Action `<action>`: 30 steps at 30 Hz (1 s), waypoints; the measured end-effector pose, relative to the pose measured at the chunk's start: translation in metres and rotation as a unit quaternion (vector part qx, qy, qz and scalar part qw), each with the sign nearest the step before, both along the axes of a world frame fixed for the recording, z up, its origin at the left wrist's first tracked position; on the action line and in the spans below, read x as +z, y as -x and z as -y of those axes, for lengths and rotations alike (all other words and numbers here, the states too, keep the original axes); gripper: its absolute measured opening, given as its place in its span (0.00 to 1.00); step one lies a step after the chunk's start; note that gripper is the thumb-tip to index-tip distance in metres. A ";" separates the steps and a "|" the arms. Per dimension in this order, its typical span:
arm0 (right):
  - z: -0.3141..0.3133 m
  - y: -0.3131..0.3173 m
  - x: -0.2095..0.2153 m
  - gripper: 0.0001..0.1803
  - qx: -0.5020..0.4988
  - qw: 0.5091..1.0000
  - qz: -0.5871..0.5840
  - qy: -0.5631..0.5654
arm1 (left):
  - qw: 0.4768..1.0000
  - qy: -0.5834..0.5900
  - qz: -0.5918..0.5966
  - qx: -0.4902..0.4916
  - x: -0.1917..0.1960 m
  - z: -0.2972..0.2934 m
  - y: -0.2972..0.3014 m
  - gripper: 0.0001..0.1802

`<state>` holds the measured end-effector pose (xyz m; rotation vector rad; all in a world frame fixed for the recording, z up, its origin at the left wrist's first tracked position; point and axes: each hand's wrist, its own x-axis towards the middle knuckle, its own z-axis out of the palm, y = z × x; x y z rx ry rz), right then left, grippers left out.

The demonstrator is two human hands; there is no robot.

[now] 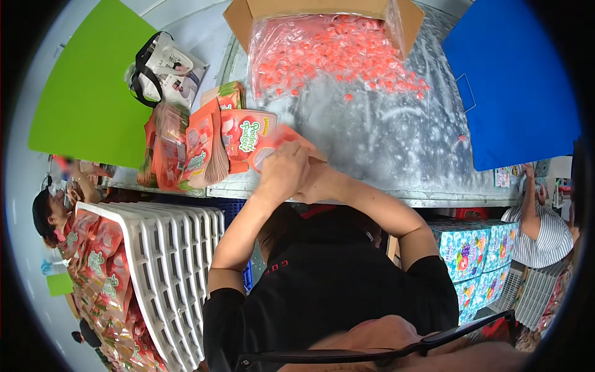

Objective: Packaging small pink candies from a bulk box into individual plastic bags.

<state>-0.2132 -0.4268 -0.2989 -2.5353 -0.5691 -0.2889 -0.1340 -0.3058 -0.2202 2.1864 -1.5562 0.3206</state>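
Observation:
Close to the table's near edge, a red printed pouch [290,134] is held between my two hands. My left hand [286,166] is closed on its lower part, fingers curled. Pressed against it, my right hand [313,178] is closed at the pouch's lower right edge; its fingers are partly hidden. Just left of the pouch lies another flat red pouch [238,141], and beside that a fanned stack of the same pouches [203,144]. Beyond my hands, many small red candies in clear wrappers [338,53] spill from a cardboard box [334,7] lined with clear plastic.
A metal-topped table [378,149] spreads before me. Green [93,80] and blue panels [517,80] flank it. A white bag [173,68] stands behind the pouches. White crates [167,260] with filled pouches are at left, blue printed cartons [471,251] at right. Co-workers are on both sides.

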 end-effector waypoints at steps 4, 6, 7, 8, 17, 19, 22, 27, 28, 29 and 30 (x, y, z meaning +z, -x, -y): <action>0.010 -0.003 0.037 0.14 0.062 0.954 -0.294 -0.006 | 0.998 -0.035 -0.028 -0.041 0.012 0.002 0.003 0.07; 0.013 -0.003 0.063 0.15 0.066 0.925 -0.373 -0.033 | 0.996 -0.066 -0.040 -0.045 0.017 0.003 0.002 0.08; 0.017 -0.002 0.068 0.16 0.058 0.927 -0.362 -0.082 | 0.990 -0.066 -0.108 -0.068 0.022 0.002 -0.003 0.13; 0.022 0.000 0.069 0.17 0.050 0.926 -0.349 -0.131 | 0.978 -0.067 -0.175 -0.090 0.029 -0.002 -0.010 0.19; 0.052 0.018 0.118 0.27 0.141 0.866 -0.464 -0.122 | 0.715 -0.214 -0.586 -0.315 0.012 0.000 -0.027 0.67; 0.058 0.020 0.106 0.26 0.164 0.894 -0.396 -0.132 | 0.696 -0.182 -0.623 -0.308 0.007 0.003 -0.019 0.64; 0.077 0.015 0.095 0.25 0.119 0.920 -0.292 -0.232 | 0.697 -0.141 -0.682 -0.170 -0.011 -0.016 -0.023 0.51; 0.141 -0.040 0.031 0.31 -0.347 0.928 0.014 -0.136 | 0.686 0.041 -0.722 -0.075 -0.025 -0.046 -0.013 0.38; 0.153 -0.053 0.006 0.33 -0.409 0.912 0.026 -0.024 | 0.704 0.022 -0.707 -0.057 -0.021 -0.050 -0.010 0.31; 0.166 -0.067 -0.014 0.36 -0.463 0.881 0.037 0.090 | 0.708 0.005 -0.706 -0.034 -0.018 -0.051 -0.004 0.29; 0.180 -0.079 -0.023 0.36 -0.481 0.872 0.000 0.090 | 0.700 0.015 -0.713 -0.037 -0.024 -0.058 -0.002 0.29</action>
